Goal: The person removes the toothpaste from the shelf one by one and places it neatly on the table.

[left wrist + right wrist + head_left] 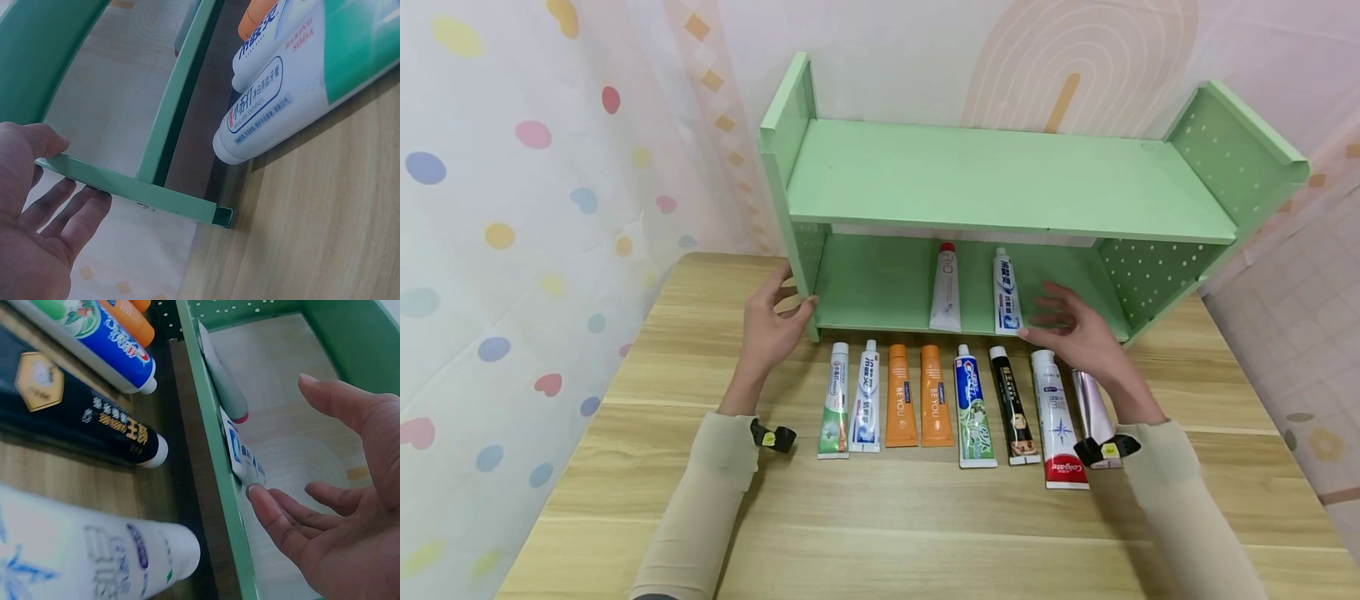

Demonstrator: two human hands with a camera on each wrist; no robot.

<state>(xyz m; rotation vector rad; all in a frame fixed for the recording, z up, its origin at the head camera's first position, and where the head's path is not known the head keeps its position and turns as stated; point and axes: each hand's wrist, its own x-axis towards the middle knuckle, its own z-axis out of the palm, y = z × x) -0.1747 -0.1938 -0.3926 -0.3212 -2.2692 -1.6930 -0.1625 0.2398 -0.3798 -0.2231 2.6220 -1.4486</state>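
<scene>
A green two-tier shelf (1000,179) stands on the wooden table. My left hand (775,321) grips the front edge of its left side panel, thumb inside and fingers outside, as the left wrist view shows. On the lower tier lie a white toothpaste tube with a red cap (946,292) and a white-and-blue toothpaste tube (1006,296). My right hand (1075,329) is just right of the blue-and-white one, fingers spread and holding nothing. In the right wrist view one fingertip (255,490) of it is right at that tube's end.
Before the shelf lies a row of toothpaste tubes: a green-and-white one (835,400), another white-and-blue one (867,400), two orange ones (901,400), a blue-green one (974,408), a black one (1015,408), a Colgate tube (1060,425) and a pinkish one (1093,408), partly under the right wrist.
</scene>
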